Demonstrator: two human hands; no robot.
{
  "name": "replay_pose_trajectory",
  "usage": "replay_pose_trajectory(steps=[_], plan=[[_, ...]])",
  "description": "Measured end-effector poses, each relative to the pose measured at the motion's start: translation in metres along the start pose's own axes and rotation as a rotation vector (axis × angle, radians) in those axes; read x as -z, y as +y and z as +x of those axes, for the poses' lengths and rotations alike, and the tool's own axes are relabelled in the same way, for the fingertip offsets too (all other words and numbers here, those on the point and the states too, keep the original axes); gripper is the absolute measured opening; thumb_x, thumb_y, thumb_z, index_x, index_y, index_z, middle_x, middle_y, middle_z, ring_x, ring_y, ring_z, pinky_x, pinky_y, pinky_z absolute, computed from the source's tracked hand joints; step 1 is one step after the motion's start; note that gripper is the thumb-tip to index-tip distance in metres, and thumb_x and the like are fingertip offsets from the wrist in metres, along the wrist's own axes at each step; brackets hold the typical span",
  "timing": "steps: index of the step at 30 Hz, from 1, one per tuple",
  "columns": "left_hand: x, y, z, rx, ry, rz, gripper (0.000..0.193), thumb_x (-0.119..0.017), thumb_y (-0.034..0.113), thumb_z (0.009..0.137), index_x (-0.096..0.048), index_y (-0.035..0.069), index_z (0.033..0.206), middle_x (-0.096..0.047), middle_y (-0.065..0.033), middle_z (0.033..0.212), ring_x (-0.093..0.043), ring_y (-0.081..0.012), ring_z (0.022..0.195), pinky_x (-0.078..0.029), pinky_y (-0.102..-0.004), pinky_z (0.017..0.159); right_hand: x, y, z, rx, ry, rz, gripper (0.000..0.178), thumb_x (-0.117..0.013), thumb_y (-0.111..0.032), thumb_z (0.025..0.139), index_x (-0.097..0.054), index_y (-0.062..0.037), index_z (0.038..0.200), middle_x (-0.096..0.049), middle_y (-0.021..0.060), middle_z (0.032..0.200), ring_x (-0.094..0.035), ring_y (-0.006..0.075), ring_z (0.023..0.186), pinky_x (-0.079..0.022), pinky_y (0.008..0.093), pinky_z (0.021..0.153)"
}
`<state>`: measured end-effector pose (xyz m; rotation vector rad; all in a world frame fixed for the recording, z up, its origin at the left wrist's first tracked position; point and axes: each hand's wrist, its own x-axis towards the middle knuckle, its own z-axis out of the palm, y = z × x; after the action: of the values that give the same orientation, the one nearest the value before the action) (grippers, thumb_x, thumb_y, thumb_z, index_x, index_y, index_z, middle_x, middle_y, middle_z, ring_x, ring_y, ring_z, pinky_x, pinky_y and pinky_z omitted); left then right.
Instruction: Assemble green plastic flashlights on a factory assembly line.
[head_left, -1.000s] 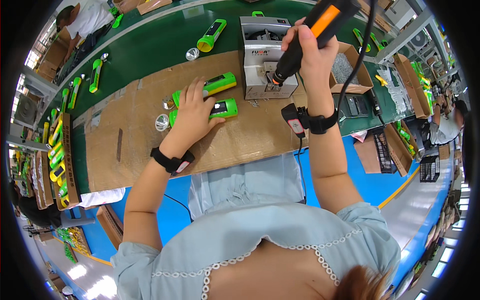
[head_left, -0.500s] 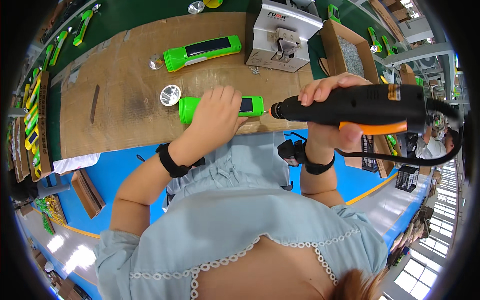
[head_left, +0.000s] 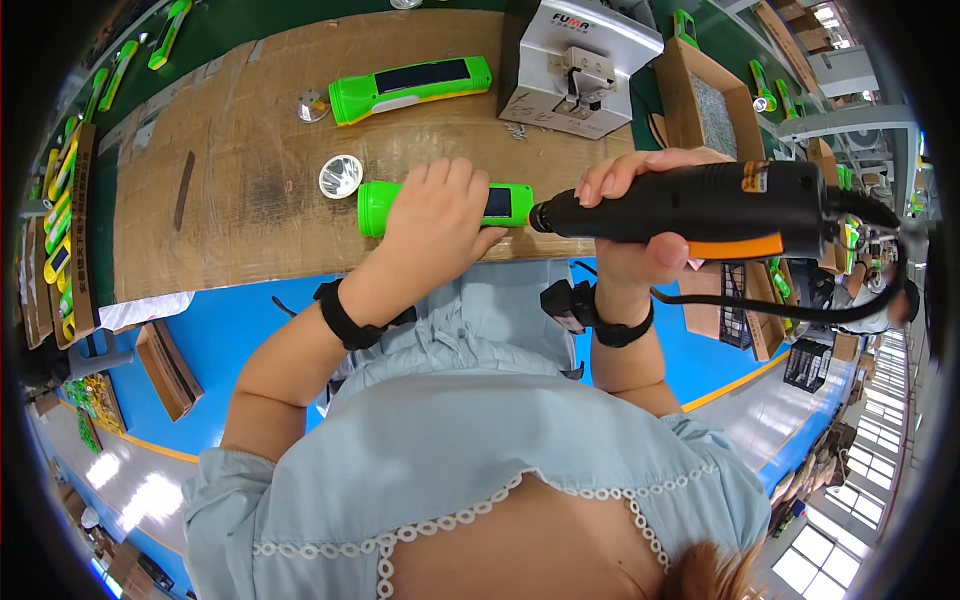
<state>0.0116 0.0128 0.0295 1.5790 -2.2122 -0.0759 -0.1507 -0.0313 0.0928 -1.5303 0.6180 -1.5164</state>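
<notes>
My left hand (head_left: 437,218) is wrapped over a green flashlight body (head_left: 376,208) that lies on the cardboard sheet. The dark panel on its upper side shows partly beside my fingers. In my right hand (head_left: 640,215) is a black electric screwdriver (head_left: 700,208) with an orange lever, held level. Its nose meets the right end of the flashlight body; the bit and any screw are hidden there. Just left of the flashlight sits a round silver reflector (head_left: 341,176). Farther back lies a second green flashlight (head_left: 410,88), with a small clear lens piece (head_left: 312,106) at its left end.
A grey metal screw-feeder box (head_left: 570,75) stands at the back right, a few loose screws before it. Beside it is a cardboard box (head_left: 708,105) of screws. More flashlights fill a carton (head_left: 85,220) at the left. The screwdriver's black cable (head_left: 800,318) loops at the right.
The screwdriver has moved left, closing the small gap in which its bit showed, so its nose is now against the flashlight's end. My left hand keeps its hold.
</notes>
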Motion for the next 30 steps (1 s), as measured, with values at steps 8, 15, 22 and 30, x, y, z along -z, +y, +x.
replay_pose_trajectory(steps=[8, 15, 22, 30], plan=[[-0.001, -0.003, 0.006, -0.006, 0.045, 0.018, 0.048, -0.072, 0.035, 0.067, -0.054, 0.001, 0.096, -0.05, -0.0114, 0.087, -0.049, -0.028, 0.083, -0.039, -0.0368, 0.072, -0.007, 0.002, 0.002, -0.113, -0.025, 0.113, 0.071, -0.073, -0.056, 0.068, -0.041, -0.0023, 0.102, -0.052, 0.0112, 0.074, -0.054, 0.0226, 0.062, -0.048, 0.0335, 0.059], [0.004, 0.001, 0.004, 0.035, -0.035, 0.017, 0.047, -0.072, 0.036, 0.066, -0.055, 0.002, 0.094, -0.05, -0.0122, 0.087, -0.049, -0.0285, 0.084, -0.038, -0.0375, 0.072, 0.011, -0.007, 0.028, 0.041, -0.029, 0.285, 0.067, -0.068, -0.054, 0.07, -0.043, -0.0033, 0.105, -0.053, 0.0106, 0.078, -0.055, 0.0213, 0.062, -0.048, 0.032, 0.058], [0.004, 0.001, 0.004, 0.022, -0.049, 0.0, 0.048, -0.071, 0.037, 0.068, -0.055, 0.001, 0.095, -0.05, -0.013, 0.09, -0.048, -0.0288, 0.085, -0.038, -0.0377, 0.072, 0.012, -0.001, 0.105, 0.445, 0.171, 0.12, 0.041, -0.068, -0.024, 0.081, -0.046, 0.0026, 0.103, -0.058, 0.0119, 0.075, -0.058, 0.0192, 0.059, -0.05, 0.0308, 0.057], [0.004, 0.001, 0.004, 0.011, -0.015, 0.001, 0.048, -0.073, 0.034, 0.067, -0.055, 0.001, 0.096, -0.05, -0.0128, 0.089, -0.048, -0.0285, 0.084, -0.038, -0.0371, 0.073, 0.003, 0.011, 0.126, 0.322, 0.168, -0.111, 0.03, -0.063, -0.024, 0.085, -0.05, 0.0025, 0.093, -0.058, 0.0131, 0.068, -0.057, 0.0206, 0.054, -0.048, 0.0295, 0.051]])
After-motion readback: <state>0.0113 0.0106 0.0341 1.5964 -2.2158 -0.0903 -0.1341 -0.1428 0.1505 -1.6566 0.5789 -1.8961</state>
